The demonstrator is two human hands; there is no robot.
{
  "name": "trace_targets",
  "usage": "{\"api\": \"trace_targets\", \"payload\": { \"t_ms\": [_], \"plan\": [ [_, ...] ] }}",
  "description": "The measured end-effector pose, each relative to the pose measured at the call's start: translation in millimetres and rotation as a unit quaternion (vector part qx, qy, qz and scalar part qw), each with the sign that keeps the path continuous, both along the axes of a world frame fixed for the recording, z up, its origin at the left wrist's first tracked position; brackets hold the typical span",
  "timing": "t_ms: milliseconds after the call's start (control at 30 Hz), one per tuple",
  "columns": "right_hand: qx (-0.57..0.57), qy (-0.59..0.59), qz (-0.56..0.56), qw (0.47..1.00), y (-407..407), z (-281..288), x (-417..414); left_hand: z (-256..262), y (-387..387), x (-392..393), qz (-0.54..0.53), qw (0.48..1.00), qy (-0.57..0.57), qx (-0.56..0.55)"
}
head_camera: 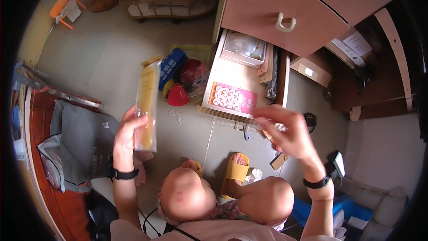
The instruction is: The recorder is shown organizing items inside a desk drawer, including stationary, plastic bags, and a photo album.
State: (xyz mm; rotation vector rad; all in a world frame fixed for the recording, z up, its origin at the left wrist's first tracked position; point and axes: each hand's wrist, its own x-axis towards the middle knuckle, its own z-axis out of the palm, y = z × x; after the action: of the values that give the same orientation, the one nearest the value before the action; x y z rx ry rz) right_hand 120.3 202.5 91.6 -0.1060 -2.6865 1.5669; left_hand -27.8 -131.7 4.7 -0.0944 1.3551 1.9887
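My left hand [128, 127] grips the lower end of a long yellow item in a clear plastic sleeve [147, 103], held nearly upright over the floor. My right hand [284, 130] is blurred, just above the front edge of an open drawer [227, 115]; its fingers are apart and I see nothing between them. Inside the drawer, near the front, lies a pink pack [249, 102] with rows of white round-ended pieces [227, 97]. Farther back sits an open box [244, 58] of clear plastic bags. Flat brown and black packages [272, 77] stand along the drawer's right side.
Left of the drawer, a blue object [172, 67] and a red heart-shaped item [178, 94] lie on the floor. A grey bag [87, 137] rests at the left. Beneath the drawer front are loose items, including a brown piece [279, 161]. A dark round brush [311, 122] lies right.
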Motion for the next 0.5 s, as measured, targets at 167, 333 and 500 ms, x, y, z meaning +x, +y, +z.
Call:
{"api": "trace_targets", "payload": {
  "t_ms": [167,333,500],
  "plan": [
    [-0.187,-0.054,0.024,0.981,-44.1,-1.7,-22.2,59.1,105.9,36.7,-0.079,0.992,0.087,0.044],
    [-0.279,-0.060,-0.143,0.948,-27.6,-16.7,-13.5,52.0,157.9,54.1,-0.177,0.968,0.164,0.071],
    [-0.244,-0.090,-0.264,0.929,32.2,-25.3,3.8,45.9,175.2,38.8,-0.271,0.894,0.325,-0.144]
  ]
}}
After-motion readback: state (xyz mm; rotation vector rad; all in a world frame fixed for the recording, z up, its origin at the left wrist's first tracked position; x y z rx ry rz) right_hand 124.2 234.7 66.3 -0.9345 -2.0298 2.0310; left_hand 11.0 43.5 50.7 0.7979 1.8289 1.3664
